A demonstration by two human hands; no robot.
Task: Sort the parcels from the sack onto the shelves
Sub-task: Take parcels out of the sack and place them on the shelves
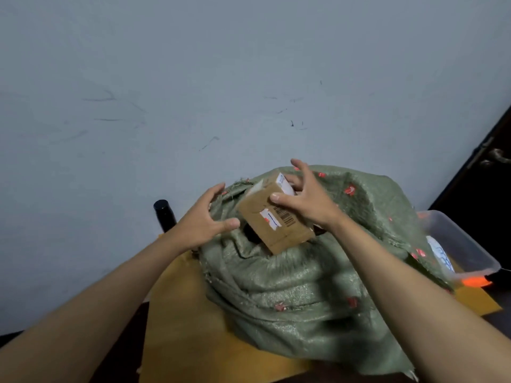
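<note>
Right hand point(309, 201) gripping a cardboard parcel point(273, 219) (barcode label up) at the mouth of the green sack point(298, 294), left hand point(203, 221) spread wide w/ nothing in it, hovering just beside the parcel, sack mid-tabletop, black bottle point(164, 215) at back-left edge, clear plastic bin point(461, 244) by the right edge.

Nothing legible. The brown cardboard parcel box point(272, 219) carries a white shipping label with a barcode point(284, 217) on its top face, bars visible, digits too blurred to read. A second white label point(283, 181) at its far end, print also unreadable.
</note>
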